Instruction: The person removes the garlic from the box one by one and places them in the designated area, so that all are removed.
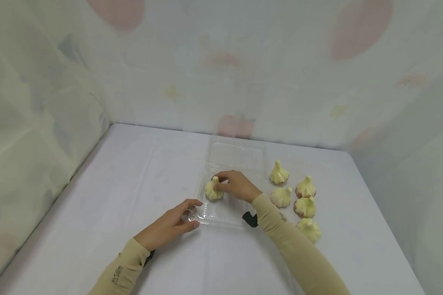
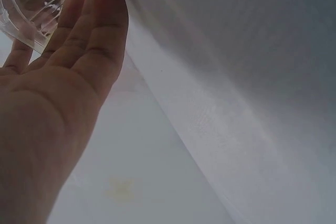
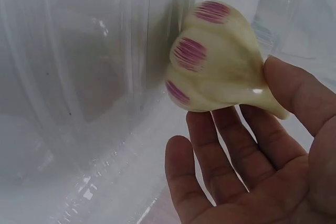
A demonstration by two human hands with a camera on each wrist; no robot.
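A clear plastic clamshell box (image 1: 221, 217) lies with its lid (image 1: 238, 153) folded back toward the rear wall. Over the left part of its base, my right hand (image 1: 240, 186) pinches a pale garlic bulb (image 1: 213, 190) between thumb and fingers. In the right wrist view the same garlic bulb (image 3: 220, 61) shows purple streaks on its base, and the thumb presses near its stem. My left hand (image 1: 173, 221) is at the box's front left corner, thumb and fingers apart. In the left wrist view its fingers (image 2: 79, 45) are fairly straight beside the clear plastic; contact is hard to tell.
Several more garlic bulbs lie on the white table right of the box, among them one at the back (image 1: 278, 174) and one nearest the front (image 1: 309, 230). My right forearm (image 1: 299, 250) passes close to them. Printed cloth walls (image 1: 221, 73) enclose the table.
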